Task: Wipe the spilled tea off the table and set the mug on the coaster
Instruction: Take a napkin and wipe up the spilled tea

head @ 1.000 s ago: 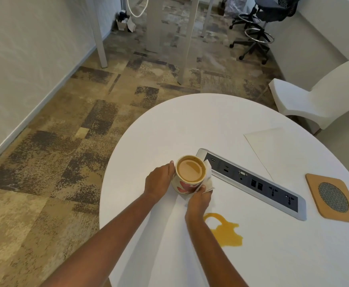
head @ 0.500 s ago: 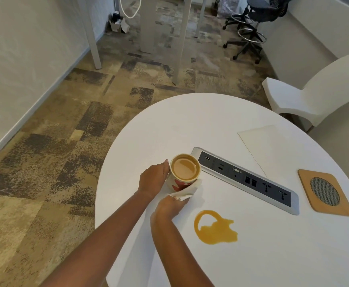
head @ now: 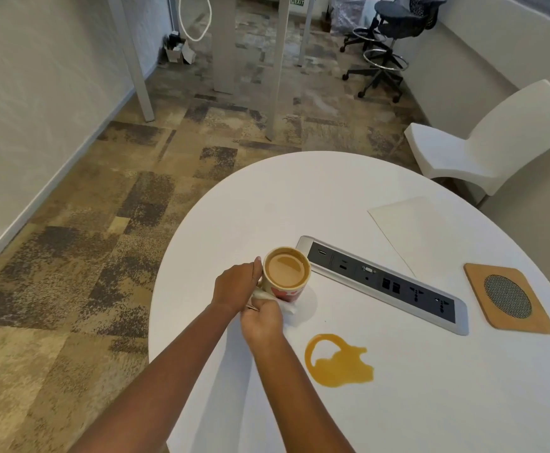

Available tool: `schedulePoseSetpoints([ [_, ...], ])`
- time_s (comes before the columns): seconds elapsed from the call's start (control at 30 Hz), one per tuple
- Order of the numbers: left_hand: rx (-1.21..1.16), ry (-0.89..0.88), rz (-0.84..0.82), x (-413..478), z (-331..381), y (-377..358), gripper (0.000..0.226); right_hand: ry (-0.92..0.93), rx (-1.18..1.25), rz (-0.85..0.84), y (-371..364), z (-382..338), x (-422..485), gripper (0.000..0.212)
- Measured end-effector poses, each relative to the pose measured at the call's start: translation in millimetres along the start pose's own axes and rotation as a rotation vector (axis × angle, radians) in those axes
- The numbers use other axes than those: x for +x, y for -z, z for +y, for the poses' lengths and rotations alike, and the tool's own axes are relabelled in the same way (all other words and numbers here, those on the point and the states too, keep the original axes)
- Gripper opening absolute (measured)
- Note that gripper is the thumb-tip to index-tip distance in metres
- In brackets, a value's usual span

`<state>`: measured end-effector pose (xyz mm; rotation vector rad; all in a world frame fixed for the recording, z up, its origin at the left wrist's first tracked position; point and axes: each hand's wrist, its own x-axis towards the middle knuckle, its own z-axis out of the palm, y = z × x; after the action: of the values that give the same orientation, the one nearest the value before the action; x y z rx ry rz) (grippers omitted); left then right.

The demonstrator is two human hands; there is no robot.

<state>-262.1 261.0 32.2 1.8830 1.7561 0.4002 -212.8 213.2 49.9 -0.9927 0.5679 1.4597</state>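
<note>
A cream mug point(head: 287, 276) with a red pattern, full of milky tea, is at the left of the round white table point(head: 332, 191). My left hand point(head: 237, 284) grips its left side, at the handle. My right hand point(head: 261, 320) presses a white tissue point(head: 289, 308) against the near, lower side of the mug. An orange-brown tea spill point(head: 339, 362) lies on the table to the right of my right forearm. The square cork coaster point(head: 508, 297) with a grey mesh disc sits at the table's right side, with nothing on it.
A silver and black socket strip point(head: 384, 282) is set in the table between mug and coaster. A white sheet of paper point(head: 417, 230) lies behind it. A white chair point(head: 495, 142) stands at the right, a black office stool point(head: 388, 44) further back.
My right hand with the tissue has slid from the mug's right side around to its near left side, close to my left hand. The mug stays in the left hand's grip.
</note>
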Motion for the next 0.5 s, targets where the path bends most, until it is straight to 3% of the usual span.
schedulePoseSetpoints([
  [0.1, 0.027, 0.005, -0.009, 2, 0, 0, 0.059, -0.133, 0.141, -0.112, 3, -18, -9, 0.048],
  [0.27, 0.085, -0.025, -0.038, 1, 1, 4, 0.051, -0.155, 0.032, -0.124, 10, -49, -23, 0.050],
  [0.5, 0.012, -0.019, -0.031, 1, 0, 3, 0.057, -0.016, -0.124, -0.101, 17, -95, -33, 0.055],
])
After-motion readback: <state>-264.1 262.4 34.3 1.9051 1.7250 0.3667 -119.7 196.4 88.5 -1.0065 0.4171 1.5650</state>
